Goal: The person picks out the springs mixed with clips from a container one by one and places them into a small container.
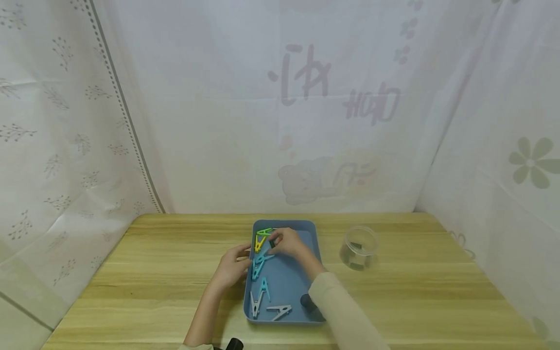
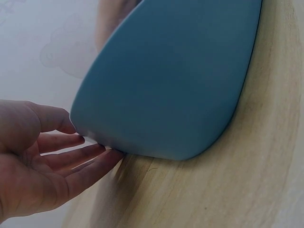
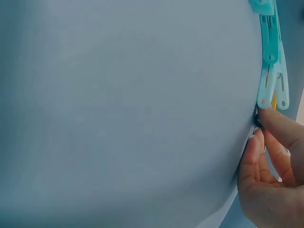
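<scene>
A blue tray (image 1: 302, 233) lies on the wooden table with several clothespins in it: a green one (image 1: 264, 232), a yellow one (image 1: 259, 243), teal ones (image 1: 258, 265) and pale grey ones (image 1: 255, 304). My right hand (image 1: 274, 241) reaches into the tray's far left corner and pinches a small dark piece (image 3: 258, 121) beside the teal pins (image 3: 270, 52). The right hand's fingertips (image 3: 268, 116) meet on it. My left hand (image 1: 245, 258) rests with straight fingers (image 2: 90, 154) against the tray's outer left wall (image 2: 166, 80).
A clear plastic jar (image 1: 359, 247) with something dark inside stands right of the tray. A dark round object (image 1: 307, 302) lies in the tray's near right corner, by my sleeve. White curtains close off the back and both sides of the table.
</scene>
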Demonstrator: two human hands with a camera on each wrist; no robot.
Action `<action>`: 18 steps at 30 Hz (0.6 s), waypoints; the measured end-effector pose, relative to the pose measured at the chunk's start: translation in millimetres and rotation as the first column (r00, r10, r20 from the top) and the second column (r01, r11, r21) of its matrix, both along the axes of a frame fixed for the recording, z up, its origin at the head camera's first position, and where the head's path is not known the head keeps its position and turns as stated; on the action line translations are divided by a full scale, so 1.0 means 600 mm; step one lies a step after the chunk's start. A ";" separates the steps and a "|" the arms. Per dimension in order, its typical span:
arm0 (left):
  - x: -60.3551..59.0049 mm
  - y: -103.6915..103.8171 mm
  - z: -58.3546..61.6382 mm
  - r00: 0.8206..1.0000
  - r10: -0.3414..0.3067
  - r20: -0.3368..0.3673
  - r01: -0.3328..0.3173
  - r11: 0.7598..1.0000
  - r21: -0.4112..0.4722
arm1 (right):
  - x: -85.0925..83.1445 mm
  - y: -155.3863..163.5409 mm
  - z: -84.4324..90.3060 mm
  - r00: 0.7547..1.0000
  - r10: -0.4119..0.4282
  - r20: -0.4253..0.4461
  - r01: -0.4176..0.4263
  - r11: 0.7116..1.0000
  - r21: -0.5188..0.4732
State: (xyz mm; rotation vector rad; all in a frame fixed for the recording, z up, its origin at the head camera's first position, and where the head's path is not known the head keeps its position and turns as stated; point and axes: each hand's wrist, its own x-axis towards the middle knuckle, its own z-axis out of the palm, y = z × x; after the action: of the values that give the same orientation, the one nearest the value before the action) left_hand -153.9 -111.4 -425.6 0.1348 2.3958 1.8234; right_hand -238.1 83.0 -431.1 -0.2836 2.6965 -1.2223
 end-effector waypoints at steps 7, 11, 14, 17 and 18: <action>-0.001 -0.001 0.000 1.000 0.001 -0.015 -0.002 0.999 -0.035 | -0.004 0.009 -0.005 0.999 0.034 0.015 -0.033 0.998 -0.048; -0.001 -0.001 -0.001 1.000 0.005 -0.012 -0.006 0.999 -0.037 | 0.000 0.009 -0.001 0.999 0.024 0.037 -0.021 0.997 -0.078; -0.002 -0.001 -0.003 1.000 0.000 -0.008 0.000 1.000 -0.024 | 0.003 0.005 0.002 0.998 -0.005 0.063 0.012 0.995 -0.098; -0.002 -0.001 -0.003 1.000 -0.003 -0.008 0.003 1.000 -0.011 | 0.007 0.002 0.002 0.997 -0.018 0.076 0.027 0.993 -0.116; -0.002 -0.001 -0.003 1.000 -0.005 -0.011 0.005 1.000 -0.009 | 0.008 0.002 0.001 0.997 -0.018 0.079 0.028 0.992 -0.121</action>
State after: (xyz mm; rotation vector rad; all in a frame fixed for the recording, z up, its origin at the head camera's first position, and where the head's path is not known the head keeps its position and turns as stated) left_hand -154.8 -112.2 -427.2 0.1497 2.4081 1.8148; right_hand -233.6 84.0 -430.5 -0.2161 2.5716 -1.3775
